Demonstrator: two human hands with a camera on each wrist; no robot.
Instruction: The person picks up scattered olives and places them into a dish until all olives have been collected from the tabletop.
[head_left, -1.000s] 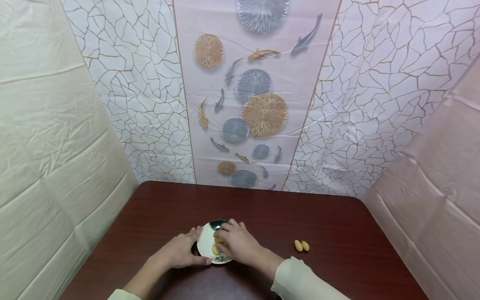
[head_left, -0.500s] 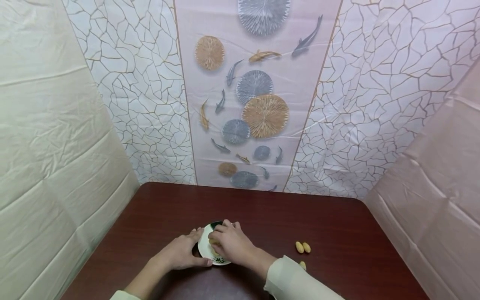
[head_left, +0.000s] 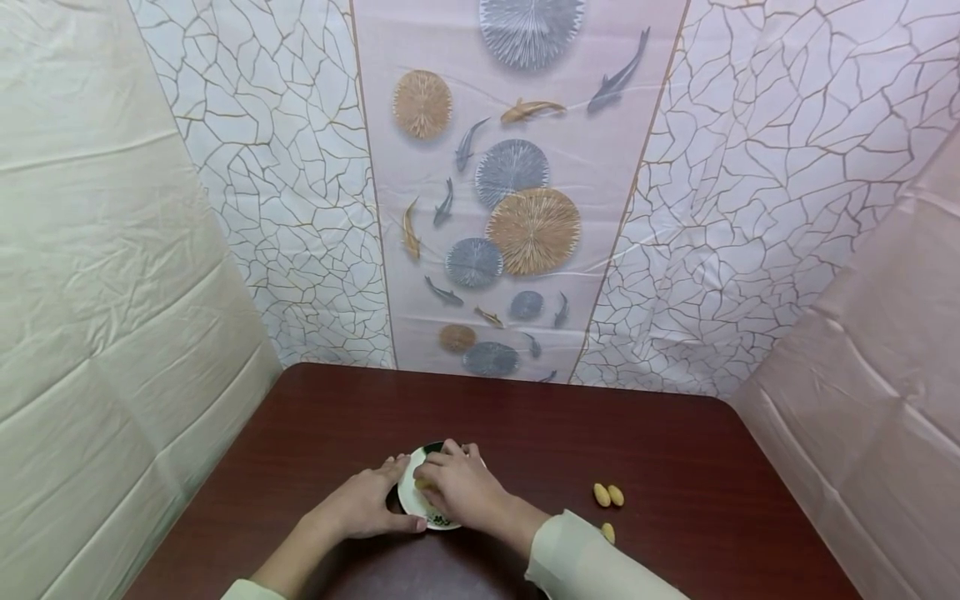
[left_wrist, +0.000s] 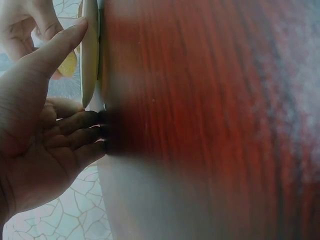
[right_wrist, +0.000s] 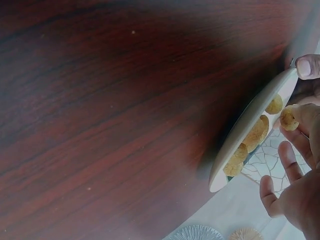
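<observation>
A small round plate (head_left: 410, 493), white with a dark green patch and a leafy print, rests on the table. My left hand (head_left: 367, 502) lies along its left side, thumb at the near rim and fairly straight fingers at the far left edge. Over the plate, my right hand (head_left: 468, 490) pinches a small yellow oval fruit (right_wrist: 288, 119) between thumb and fingers, its other fingers spread apart. Several more yellow fruits (right_wrist: 257, 131) lie on the plate in the right wrist view; the right hand mostly hides them from the head camera.
To the right on the dark red wooden table (head_left: 525, 425) lie two yellow fruits (head_left: 602, 495) side by side. A third loose fruit (head_left: 607, 532) shows just beyond the right sleeve (head_left: 592, 558). Patterned cloth (head_left: 480, 208) hangs behind the table, with plain cloth at both sides.
My right hand has shifted slightly left over the plate, covering more of the fruits there. Its sleeve has moved too, uncovering the third loose fruit. The left hand stays at the rim.
</observation>
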